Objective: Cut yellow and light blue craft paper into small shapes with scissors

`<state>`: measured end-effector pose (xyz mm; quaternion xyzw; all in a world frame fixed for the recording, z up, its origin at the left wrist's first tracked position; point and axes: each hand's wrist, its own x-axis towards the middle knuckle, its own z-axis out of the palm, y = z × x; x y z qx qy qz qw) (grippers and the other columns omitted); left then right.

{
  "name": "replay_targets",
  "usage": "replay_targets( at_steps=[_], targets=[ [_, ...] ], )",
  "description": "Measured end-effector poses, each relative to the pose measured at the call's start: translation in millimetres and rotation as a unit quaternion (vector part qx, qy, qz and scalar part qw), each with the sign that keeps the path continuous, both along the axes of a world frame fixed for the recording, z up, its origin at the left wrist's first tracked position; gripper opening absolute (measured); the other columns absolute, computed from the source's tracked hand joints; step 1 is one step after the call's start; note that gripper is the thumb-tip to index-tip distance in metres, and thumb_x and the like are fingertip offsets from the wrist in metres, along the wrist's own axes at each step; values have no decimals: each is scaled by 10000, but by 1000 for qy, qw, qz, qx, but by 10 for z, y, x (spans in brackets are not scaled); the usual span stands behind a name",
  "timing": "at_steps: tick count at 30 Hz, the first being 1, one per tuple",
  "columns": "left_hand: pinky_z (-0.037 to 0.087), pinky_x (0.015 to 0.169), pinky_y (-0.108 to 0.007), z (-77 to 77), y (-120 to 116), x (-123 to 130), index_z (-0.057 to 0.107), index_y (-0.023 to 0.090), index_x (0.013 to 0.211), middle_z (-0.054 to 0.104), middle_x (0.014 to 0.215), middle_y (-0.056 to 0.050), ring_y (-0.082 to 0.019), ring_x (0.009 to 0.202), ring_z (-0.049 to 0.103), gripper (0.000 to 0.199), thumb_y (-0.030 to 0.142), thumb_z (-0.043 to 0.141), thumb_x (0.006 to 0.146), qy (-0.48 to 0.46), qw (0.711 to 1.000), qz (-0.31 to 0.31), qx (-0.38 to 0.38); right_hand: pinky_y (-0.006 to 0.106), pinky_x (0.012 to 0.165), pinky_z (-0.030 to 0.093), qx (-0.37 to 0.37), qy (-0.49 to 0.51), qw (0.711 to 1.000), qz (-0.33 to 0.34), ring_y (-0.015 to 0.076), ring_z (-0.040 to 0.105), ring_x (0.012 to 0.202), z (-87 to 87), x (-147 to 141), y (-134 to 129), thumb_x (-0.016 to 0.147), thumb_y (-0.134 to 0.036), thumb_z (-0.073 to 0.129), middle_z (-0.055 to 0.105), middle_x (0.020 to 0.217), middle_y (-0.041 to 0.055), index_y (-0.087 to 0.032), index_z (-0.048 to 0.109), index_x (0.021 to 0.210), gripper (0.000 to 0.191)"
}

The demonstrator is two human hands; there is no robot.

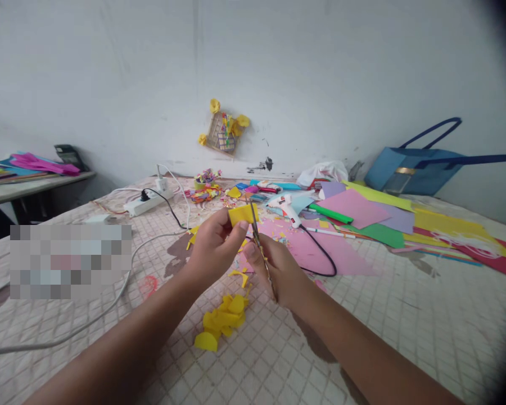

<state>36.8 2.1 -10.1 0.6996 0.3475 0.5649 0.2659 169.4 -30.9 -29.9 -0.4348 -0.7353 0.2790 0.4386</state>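
Between the thumb and fingers of my left hand (pixel 215 242) is a small piece of yellow paper (pixel 241 214), held up above the table. My right hand (pixel 278 264) is closed around a pair of scissors (pixel 255 222), blades pointing up and away from me. The blades cross the right end of the yellow paper; whether they are cutting into it I cannot tell. Below my hands, a loose pile of rounded yellow paper pieces (pixel 225 316) lies on the patterned tablecloth (pixel 261 360). Thin yellow offcuts (pixel 240 277) lie just beyond it.
A white glue gun (pixel 284 208) lies past my hands, its black cord looping over pink paper (pixel 341 253). Coloured sheets (pixel 358 208) and a blue bag (pixel 413 169) are at right. A power strip (pixel 148 202) stands at left, with a grey cable (pixel 109 306) running toward me.
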Motion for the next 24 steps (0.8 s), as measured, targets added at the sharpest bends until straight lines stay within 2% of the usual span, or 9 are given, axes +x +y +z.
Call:
replay_targets(
  at_steps=[6,12,24],
  targets=[
    [343,465,-230,14,-17,-3,471,168,635,466,568,17,-97,518,445,189,293,494,774,-7,1000,-2,12,247,575,359,13,-5,1000,0,127,484,615,4,-14,-14,858,-497,450,546,686,-12,-190,497,816,313],
    [345,467,-234,18,-25,-11,473,169,629,471,563,18,-101,518,454,177,276,489,770,12,1000,22,17,244,577,356,22,-29,999,-17,121,470,619,-4,-12,-13,863,-494,443,546,706,-6,-183,479,780,323],
    [356,481,-227,19,-10,-23,483,172,641,494,580,13,-102,536,461,174,272,507,781,-3,1000,5,23,251,551,331,24,-48,998,-35,128,455,608,17,6,-28,860,-547,396,517,666,-1,-181,461,760,384]
  ],
)
